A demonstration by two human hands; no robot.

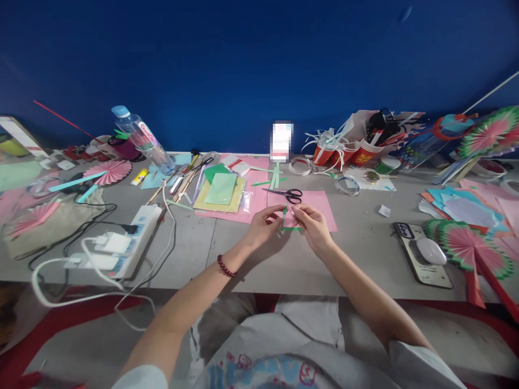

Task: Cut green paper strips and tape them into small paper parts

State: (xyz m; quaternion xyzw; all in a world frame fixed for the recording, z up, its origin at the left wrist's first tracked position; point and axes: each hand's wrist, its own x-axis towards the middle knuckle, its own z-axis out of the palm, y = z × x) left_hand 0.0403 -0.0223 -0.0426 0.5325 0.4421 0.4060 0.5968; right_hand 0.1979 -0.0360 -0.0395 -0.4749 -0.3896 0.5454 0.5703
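Both of my hands meet over a pink paper sheet (323,208) near the middle of the table. A narrow green paper strip (291,228) runs bent between them. My left hand (265,224) pinches the strip at its upper left part, fingers curled. Thumb and forefinger of my right hand (312,224) are pressed together at the strip's other side; the fingers partly cover what they grip. Black-handled scissors (290,194) lie just beyond my fingertips, blades pointing left. Behind them a bright phone (281,141) stands upright, with pale green strips (275,177) in front.
Left of my hands lie stacked coloured papers (221,189) and a white power strip (138,240) with trailing cables. A tilted water bottle (146,138) stands behind. Red paper cups (363,154) are at the back right. A phone bearing a white mouse (431,252) and a pink-green paper fan (472,246) lie rightward.
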